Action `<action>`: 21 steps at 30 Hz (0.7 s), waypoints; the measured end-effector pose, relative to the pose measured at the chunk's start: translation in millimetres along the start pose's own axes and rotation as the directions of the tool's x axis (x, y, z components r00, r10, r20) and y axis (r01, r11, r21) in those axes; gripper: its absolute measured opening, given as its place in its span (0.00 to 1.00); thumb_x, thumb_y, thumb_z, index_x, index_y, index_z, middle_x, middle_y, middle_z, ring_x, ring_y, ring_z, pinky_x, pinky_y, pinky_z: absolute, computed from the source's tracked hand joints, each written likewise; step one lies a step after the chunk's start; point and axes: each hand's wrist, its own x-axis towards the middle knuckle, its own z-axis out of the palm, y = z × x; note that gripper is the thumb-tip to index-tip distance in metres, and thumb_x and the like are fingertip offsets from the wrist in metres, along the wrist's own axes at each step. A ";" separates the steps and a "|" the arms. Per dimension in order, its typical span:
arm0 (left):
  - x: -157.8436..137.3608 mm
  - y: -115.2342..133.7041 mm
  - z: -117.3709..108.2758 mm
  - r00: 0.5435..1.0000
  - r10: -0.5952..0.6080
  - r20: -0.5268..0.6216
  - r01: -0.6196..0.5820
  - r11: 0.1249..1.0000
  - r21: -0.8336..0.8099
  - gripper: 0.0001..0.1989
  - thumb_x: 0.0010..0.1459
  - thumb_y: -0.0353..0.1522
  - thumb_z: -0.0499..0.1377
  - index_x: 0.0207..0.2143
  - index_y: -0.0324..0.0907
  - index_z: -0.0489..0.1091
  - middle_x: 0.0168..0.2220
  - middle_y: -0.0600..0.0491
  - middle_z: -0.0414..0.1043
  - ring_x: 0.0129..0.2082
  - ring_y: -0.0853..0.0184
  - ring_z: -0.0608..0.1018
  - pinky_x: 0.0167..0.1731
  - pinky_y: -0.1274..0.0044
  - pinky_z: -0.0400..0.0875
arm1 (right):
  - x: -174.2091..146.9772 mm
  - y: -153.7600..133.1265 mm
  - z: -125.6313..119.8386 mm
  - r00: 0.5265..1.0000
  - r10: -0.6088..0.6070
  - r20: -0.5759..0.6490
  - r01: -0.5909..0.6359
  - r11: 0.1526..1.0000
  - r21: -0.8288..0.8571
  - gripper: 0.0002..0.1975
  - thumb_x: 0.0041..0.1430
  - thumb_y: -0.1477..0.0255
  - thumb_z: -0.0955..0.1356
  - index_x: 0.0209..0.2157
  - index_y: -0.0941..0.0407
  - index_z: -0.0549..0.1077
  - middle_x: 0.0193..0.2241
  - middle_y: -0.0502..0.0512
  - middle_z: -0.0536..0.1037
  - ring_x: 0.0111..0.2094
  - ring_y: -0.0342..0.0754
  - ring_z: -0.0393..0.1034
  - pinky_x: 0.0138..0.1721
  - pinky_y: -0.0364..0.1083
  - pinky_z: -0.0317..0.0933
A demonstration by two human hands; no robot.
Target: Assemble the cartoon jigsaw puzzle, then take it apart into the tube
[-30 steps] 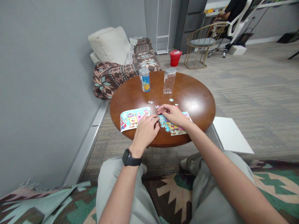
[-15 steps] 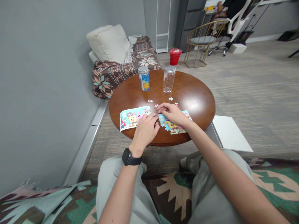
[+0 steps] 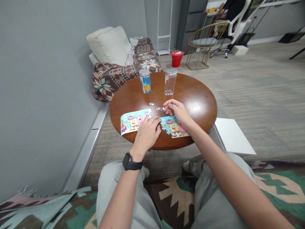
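Observation:
On the round wooden table [image 3: 190, 86], my left hand [image 3: 147, 131] lies with fingers loosely apart over the right end of a printed cartoon picture sheet [image 3: 130, 122], its fingertips reaching the left edge of the partly joined jigsaw puzzle [image 3: 173, 125]. My right hand [image 3: 178, 112] is above the puzzle's upper edge, fingers curled. At its fingertips is a small blue-and-white puzzle piece [image 3: 162, 108], apparently pinched. Beside that lies another loose puzzle piece [image 3: 158, 108], with one more farther left. The right hand covers part of the puzzle.
A jar with a blue label [image 3: 145, 83] and a clear jar [image 3: 170, 84], both silver-lidded, stand at the table's back. Beyond are a covered couch [image 3: 105, 76], a red bin [image 3: 176, 58], a gold-framed chair [image 3: 202, 43] and a seated person. A white panel [image 3: 234, 135] is low at right.
My right hand has lifted off the puzzle and shifted slightly right and away from me. A blue-and-white piece now shows at its fingertips. My left hand has stayed nearly in place.

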 end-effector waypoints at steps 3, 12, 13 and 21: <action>-0.3 -0.5 0.2 1.000 0.003 0.003 -0.003 1.000 -0.002 0.14 0.66 0.29 0.51 0.50 0.41 0.71 0.54 0.48 0.72 0.47 0.58 0.71 0.50 0.65 0.67 | 2.3 -2.7 -4.0 0.999 0.037 -0.022 -0.035 0.995 0.095 0.05 0.56 0.68 0.63 0.32 0.55 0.69 0.26 0.51 0.72 0.25 0.42 0.66 0.25 0.41 0.57; 0.2 -2.6 1.8 1.000 0.019 -0.015 -0.019 1.000 -0.011 0.13 0.65 0.29 0.51 0.49 0.41 0.70 0.52 0.47 0.72 0.47 0.58 0.71 0.49 0.65 0.67 | 1.2 -12.8 -34.4 0.998 0.049 -0.032 -0.044 0.989 0.140 0.06 0.57 0.67 0.63 0.34 0.54 0.68 0.27 0.52 0.73 0.27 0.43 0.66 0.29 0.42 0.62; 0.1 -2.7 1.8 1.000 0.022 -0.018 -0.022 1.000 -0.011 0.13 0.65 0.29 0.51 0.49 0.41 0.70 0.52 0.47 0.72 0.47 0.58 0.71 0.49 0.65 0.67 | 0.9 -12.3 -35.7 0.998 0.051 -0.032 -0.046 0.990 0.135 0.06 0.57 0.67 0.63 0.34 0.54 0.68 0.27 0.52 0.72 0.27 0.43 0.66 0.29 0.42 0.62; -0.3 -2.2 1.4 1.000 0.014 -0.014 -0.013 1.000 0.009 0.13 0.65 0.29 0.51 0.49 0.41 0.70 0.52 0.48 0.72 0.47 0.57 0.70 0.49 0.65 0.66 | 4.9 -1.7 -16.0 0.995 0.081 -0.056 -0.070 0.980 0.185 0.09 0.56 0.63 0.62 0.33 0.53 0.66 0.26 0.51 0.71 0.27 0.44 0.66 0.33 0.44 0.63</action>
